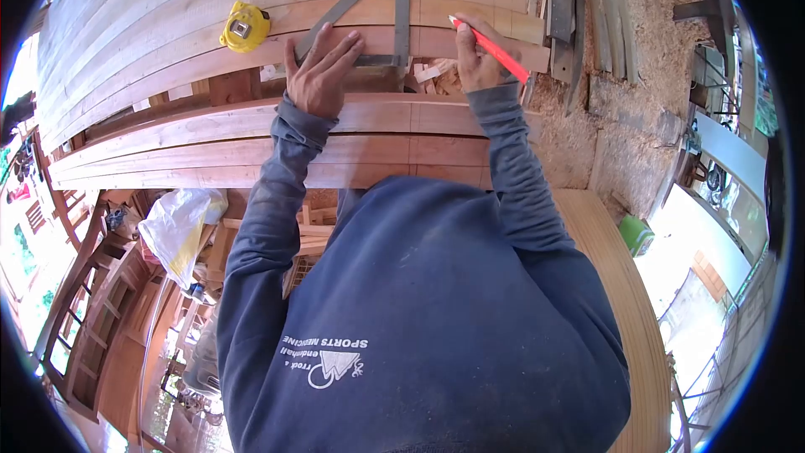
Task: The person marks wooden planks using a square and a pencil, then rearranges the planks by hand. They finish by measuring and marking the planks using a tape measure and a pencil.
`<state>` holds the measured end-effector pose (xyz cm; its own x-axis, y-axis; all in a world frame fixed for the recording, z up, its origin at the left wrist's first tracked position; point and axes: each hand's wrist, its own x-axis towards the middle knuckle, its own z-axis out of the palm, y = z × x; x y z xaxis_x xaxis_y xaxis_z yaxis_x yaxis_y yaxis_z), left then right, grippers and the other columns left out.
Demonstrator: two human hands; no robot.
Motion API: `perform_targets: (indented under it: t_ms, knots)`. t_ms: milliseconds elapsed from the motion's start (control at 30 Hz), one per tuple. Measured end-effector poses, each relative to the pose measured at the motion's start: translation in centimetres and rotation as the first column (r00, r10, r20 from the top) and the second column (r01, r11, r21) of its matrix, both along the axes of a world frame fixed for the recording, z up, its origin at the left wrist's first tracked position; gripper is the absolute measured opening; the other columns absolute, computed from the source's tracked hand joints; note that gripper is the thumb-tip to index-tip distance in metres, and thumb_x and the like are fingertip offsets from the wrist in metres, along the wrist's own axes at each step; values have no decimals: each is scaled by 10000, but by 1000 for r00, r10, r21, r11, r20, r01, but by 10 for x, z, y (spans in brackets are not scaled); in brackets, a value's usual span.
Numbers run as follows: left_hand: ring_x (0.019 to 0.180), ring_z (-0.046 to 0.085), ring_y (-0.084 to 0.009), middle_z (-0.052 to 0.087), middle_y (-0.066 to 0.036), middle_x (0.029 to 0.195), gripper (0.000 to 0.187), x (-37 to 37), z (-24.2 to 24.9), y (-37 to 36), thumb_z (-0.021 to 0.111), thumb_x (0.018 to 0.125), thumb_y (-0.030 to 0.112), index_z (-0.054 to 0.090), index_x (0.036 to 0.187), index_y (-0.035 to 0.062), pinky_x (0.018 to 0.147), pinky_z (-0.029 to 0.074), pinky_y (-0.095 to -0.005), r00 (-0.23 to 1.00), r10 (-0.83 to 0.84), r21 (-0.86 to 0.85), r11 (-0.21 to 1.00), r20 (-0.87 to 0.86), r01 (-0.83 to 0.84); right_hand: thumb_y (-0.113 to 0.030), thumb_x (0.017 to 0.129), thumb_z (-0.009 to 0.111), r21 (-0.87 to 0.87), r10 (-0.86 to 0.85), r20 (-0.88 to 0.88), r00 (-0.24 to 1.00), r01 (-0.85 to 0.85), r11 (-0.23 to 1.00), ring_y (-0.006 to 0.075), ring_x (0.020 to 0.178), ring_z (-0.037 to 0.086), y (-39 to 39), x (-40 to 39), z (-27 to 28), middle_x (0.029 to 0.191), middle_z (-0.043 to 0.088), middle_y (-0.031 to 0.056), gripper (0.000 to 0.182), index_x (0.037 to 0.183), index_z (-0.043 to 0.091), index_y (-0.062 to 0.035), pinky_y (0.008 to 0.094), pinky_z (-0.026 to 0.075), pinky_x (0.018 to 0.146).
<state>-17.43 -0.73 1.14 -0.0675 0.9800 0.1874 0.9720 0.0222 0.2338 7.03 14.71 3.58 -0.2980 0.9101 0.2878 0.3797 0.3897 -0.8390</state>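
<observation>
My left hand lies with its fingers spread over the near left corner of a grey triangular set square, pressing it on the wooden boards. In my right hand is a red carpenter's pencil, gripped between thumb and fingers. Its pale tip points up and left, to the right of the square's straight edge. Thin lines cross several boards near the pencil. A yellow tape measure rests on the boards left of the square.
Closer to my body run more planks, separated from the boards by a gap holding wood offcuts. Sawdust covers the ground at right. A white plastic bag and wooden frames are at lower left.
</observation>
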Motion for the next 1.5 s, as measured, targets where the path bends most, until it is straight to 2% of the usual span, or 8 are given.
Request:
perform_targets:
  t_ms: [133,233,533,633,1333,1500]
  knots:
    - [1510,471,-220,620,95,1514,491,1,5,1,578,993,143,665,1448,306,1250,118,-604,1000,-3,6,1000,12,3,-83,982,684,-29,6,-19,1000,-7,1000,284,853,784,-11,-6,-13,962,775,192,148,1088,754,-7,350,613,740]
    - [1516,464,-216,619,96,1516,487,1,5,1,576,999,149,662,1452,308,1249,111,-609,1000,-3,3,1000,12,3,-93,990,679,32,36,23,999,-37,999,305,875,786,-11,-11,-5,979,778,191,154,1097,751,-10,358,618,761]
    - [1522,457,-209,618,106,1515,535,2,2,2,614,961,114,659,1451,325,1240,138,-638,1000,-3,-5,1000,-27,3,-114,1003,674,-47,27,10,1000,-27,999,309,878,779,-5,-17,-6,979,781,180,160,1101,752,-13,357,611,775]
    - [1521,457,-210,614,106,1519,545,2,0,1,621,954,108,655,1454,325,1239,138,-646,1000,0,18,1000,-13,0,-111,1005,676,-10,19,11,1000,-19,1000,305,870,777,-5,-16,-7,975,781,176,158,1101,754,-13,355,607,776]
    - [1509,476,-214,619,107,1514,522,0,1,0,585,981,113,658,1451,328,1235,154,-639,1000,5,-3,1000,-26,-5,-108,997,681,-91,-1,-48,999,-4,996,299,853,773,-8,-20,-6,941,779,174,147,1071,760,-8,347,598,764]
    - [1500,486,-215,625,105,1506,513,-1,-1,1,595,979,122,665,1443,329,1233,167,-631,1000,12,8,1000,-25,-11,-123,993,682,-42,4,-41,999,-6,999,310,821,763,-3,-29,-16,916,775,171,149,1047,767,-12,355,593,751]
